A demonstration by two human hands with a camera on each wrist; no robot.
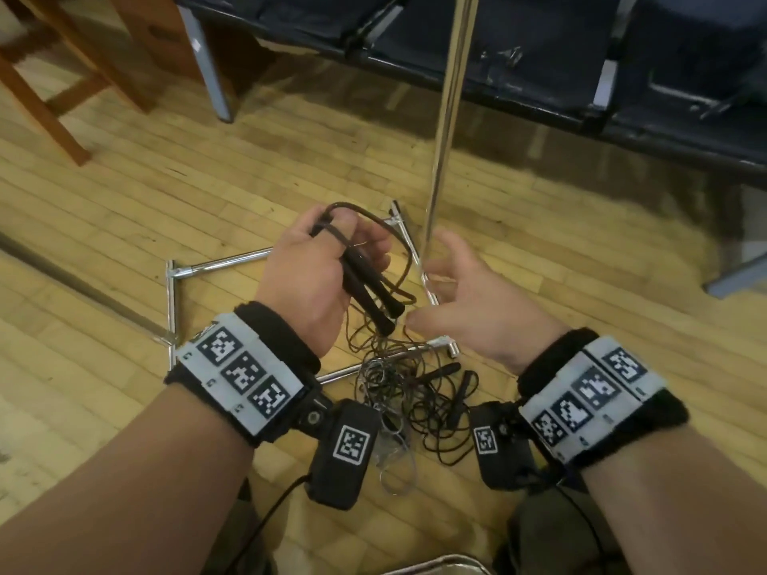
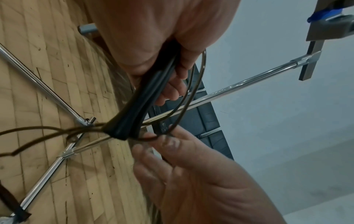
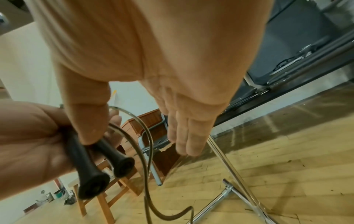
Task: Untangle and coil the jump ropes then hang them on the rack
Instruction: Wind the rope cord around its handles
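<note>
My left hand [image 1: 332, 259] grips the two black handles [image 1: 367, 288] of one jump rope side by side. Its brown cord [image 1: 398, 242] loops over the fingers and trails down to the floor. My right hand [image 1: 444, 284] is open beside it with straight fingers, the thumb close to the handle ends [image 3: 107, 171]. In the left wrist view the right fingertips [image 2: 168, 142] lie by the cord loop [image 2: 193, 94]. A tangle of dark and silver ropes [image 1: 398, 400] with more black handles [image 1: 442, 370] lies on the floor. It lies over the chrome rack's base [image 1: 172, 300]. The rack's pole [image 1: 450, 101] rises behind my hands.
Black bench seats [image 1: 539, 60] stand behind the rack. A wooden chair [image 1: 54, 101] and a grey bench leg [image 1: 211, 76] are at the back left. A metal rim [image 1: 436, 564] shows at the bottom edge. The wooden floor [image 1: 124, 201] spreads to the left.
</note>
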